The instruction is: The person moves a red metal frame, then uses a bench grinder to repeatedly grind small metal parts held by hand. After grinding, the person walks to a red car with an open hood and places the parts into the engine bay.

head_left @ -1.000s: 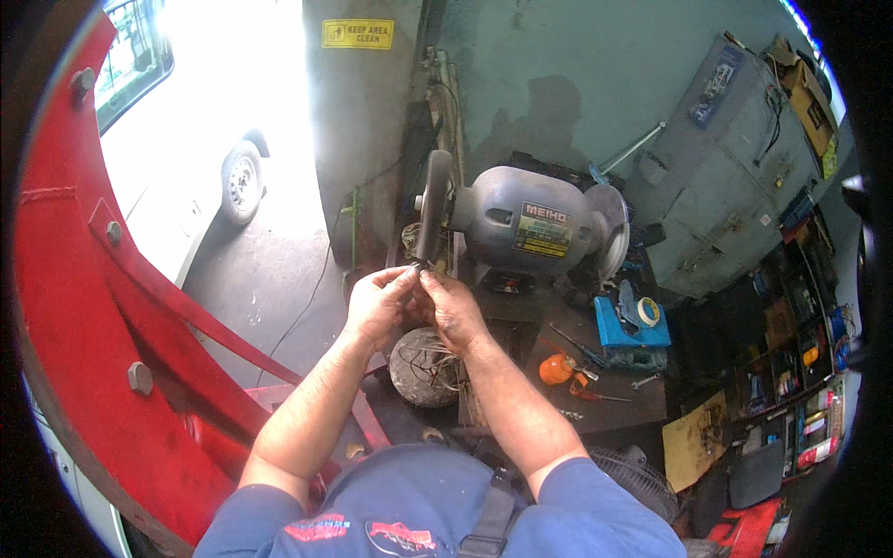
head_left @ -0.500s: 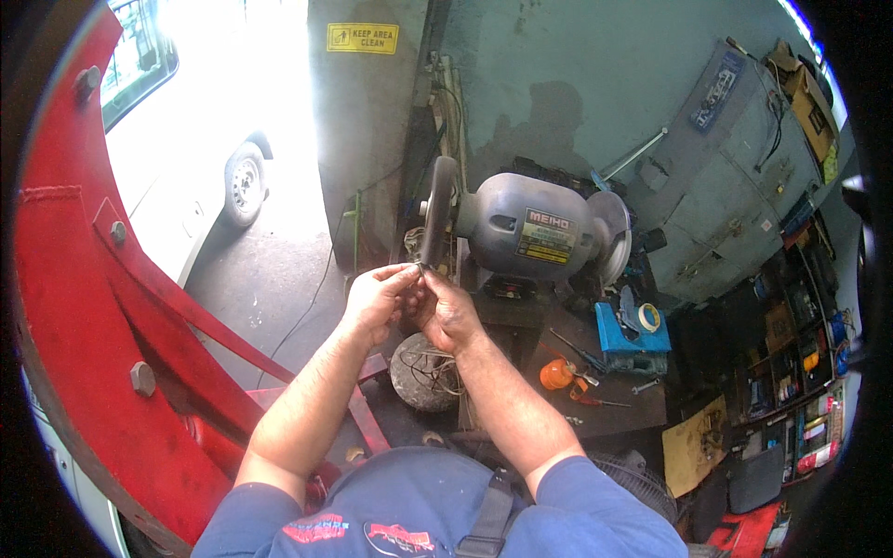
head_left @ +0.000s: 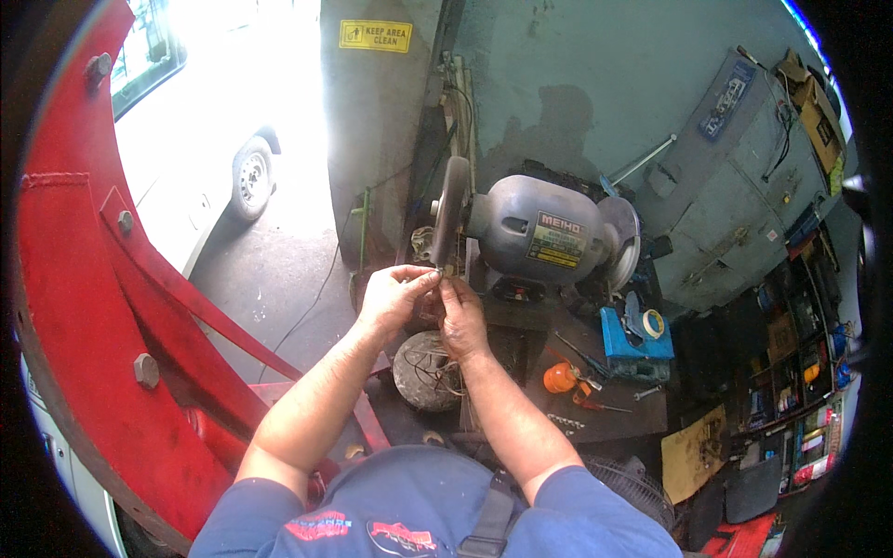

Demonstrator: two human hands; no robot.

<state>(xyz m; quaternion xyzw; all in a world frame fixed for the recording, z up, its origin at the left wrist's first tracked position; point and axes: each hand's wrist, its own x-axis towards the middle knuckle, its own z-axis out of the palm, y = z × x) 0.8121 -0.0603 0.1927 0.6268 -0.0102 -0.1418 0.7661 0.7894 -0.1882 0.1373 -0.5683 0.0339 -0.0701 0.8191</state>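
Observation:
My left hand (head_left: 395, 296) and my right hand (head_left: 464, 321) meet at the lower edge of the left wheel (head_left: 454, 209) of a grey bench grinder (head_left: 539, 228). Thumbs and fingertips of both hands are pinched together around something tiny right at the wheel's rim. It is too small and covered to name. Whether it touches the wheel cannot be told. Below my hands sits a round grey, rough-looking object (head_left: 416, 383) with thin wires lying over it. A second, paler wheel (head_left: 625, 244) is on the grinder's right end.
On the bench right of my arms lie a blue case (head_left: 637, 346) with a tape roll (head_left: 653, 324), an orange container (head_left: 559, 378), a screwdriver (head_left: 583, 355) and drill bits (head_left: 566, 421). A large red steel frame (head_left: 112, 307) rises at left. A white vehicle (head_left: 158, 177) stands beyond.
The view has shifted slightly, so the scene sits a little farther right. My right hand has turned more upright, its fingers pointing up toward the wheel. Both hands stay pinched together there.

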